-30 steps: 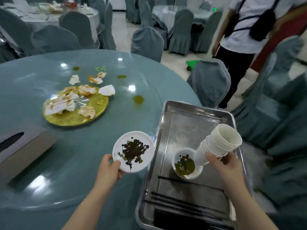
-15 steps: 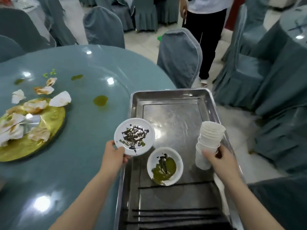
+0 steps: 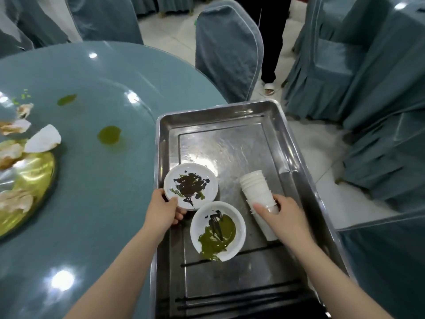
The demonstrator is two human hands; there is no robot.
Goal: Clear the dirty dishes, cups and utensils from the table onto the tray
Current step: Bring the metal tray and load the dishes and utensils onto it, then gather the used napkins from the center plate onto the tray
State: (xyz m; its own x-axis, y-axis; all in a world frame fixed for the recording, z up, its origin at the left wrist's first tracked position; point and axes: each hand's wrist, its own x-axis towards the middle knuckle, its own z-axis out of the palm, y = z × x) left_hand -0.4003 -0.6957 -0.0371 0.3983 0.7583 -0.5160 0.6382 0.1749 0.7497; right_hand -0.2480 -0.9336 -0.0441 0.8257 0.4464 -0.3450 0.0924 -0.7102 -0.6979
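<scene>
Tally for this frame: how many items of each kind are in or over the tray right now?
Small white plates: 2, one with dark residue held by the left hand, one with green sauce lying in the tray.
Stacks of white cups: 1, held by the right hand; cup count unclear.
Black chopsticks: several, exact number unclear.
Total: 3 countable items, plus chopsticks.

Pretty bright, even indoor light from overhead, you can see round lamp glare spots on the glossy table (image 3: 96, 203) and a big washed-out sheen on the metal tray (image 3: 220, 125). Shadows are soft. Wide-angle bends the edges, and everything's slightly smeary, especially the left side
</scene>
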